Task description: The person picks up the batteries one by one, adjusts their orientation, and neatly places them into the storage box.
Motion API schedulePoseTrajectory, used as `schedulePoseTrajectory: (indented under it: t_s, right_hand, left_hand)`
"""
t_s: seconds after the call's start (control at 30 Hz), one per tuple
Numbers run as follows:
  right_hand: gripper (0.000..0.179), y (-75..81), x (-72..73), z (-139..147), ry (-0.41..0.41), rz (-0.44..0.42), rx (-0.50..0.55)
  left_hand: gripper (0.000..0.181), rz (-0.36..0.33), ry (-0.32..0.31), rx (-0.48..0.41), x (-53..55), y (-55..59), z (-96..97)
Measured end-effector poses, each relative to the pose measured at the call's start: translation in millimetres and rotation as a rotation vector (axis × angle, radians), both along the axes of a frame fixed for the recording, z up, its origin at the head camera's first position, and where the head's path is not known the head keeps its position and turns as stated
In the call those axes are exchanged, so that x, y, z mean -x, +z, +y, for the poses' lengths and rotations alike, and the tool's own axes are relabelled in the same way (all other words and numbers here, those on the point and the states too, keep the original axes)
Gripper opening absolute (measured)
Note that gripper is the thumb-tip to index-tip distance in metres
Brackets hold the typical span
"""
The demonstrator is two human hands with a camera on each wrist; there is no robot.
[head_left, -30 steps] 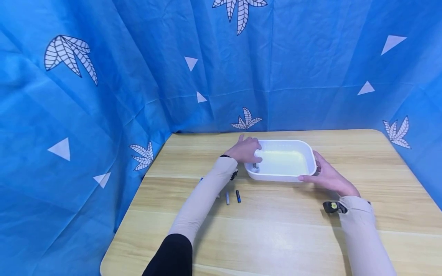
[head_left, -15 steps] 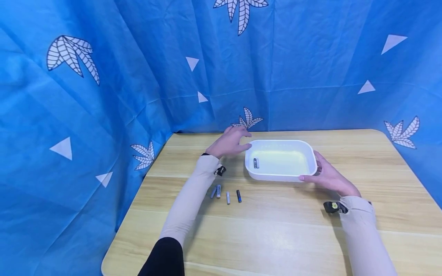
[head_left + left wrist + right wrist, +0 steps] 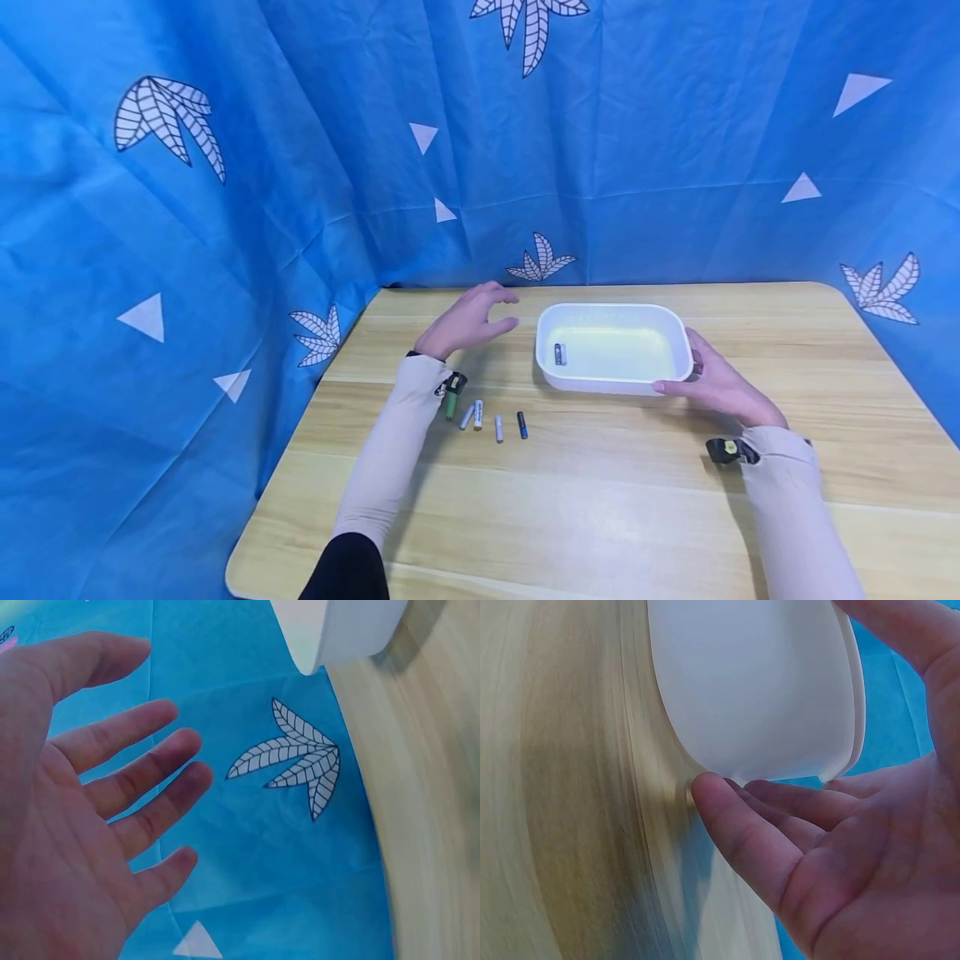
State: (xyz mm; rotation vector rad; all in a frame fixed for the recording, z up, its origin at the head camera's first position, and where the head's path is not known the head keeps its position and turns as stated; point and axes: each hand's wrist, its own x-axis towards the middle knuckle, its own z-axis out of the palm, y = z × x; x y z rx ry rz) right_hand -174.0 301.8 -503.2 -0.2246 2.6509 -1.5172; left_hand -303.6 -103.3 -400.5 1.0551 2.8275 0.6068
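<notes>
A white rectangular tub [image 3: 615, 387] sits on the table, its right end held by my right hand [image 3: 723, 385], thumb at the front and fingers round the far side. The right wrist view shows that hand [image 3: 855, 847] against the tub's wall [image 3: 757, 697]. Inside the tub, at its left end, lie a dark battery [image 3: 557, 354] and a paler one beside it. To the left of the tub my left hand [image 3: 468, 321] hovers with nothing in it. Its fingers spread loosely in the left wrist view, apart from the tub's corner [image 3: 360, 630].
Several batteries lie loose in front of the left hand: a green one [image 3: 451, 406], white ones such as this white battery [image 3: 478, 415], and a dark blue one [image 3: 522, 425]. Behind the wooden table [image 3: 600, 508] hangs a blue patterned curtain [image 3: 660, 125].
My left hand has come out of the tub and moved left, leaving the two batteries in view inside. The green battery has come into view. My right hand stays on the tub.
</notes>
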Motion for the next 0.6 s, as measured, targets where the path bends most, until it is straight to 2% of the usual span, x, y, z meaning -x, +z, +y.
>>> schedulePoseTrajectory:
  t_s: [0.23, 0.6]
  right_hand:
    - [0.12, 0.0, -0.3, 1.4, 0.007, 0.0, 0.008]
    - [0.124, 2.7, -1.7, 0.5, -0.013, -0.052, -0.003]
  left_hand:
    - [0.047, -0.01, 0.003, -0.025, -12.9, -11.3, -12.9]
    - [0.048, -0.036, -0.008, -0.001, -48.4, -54.0, -15.9]
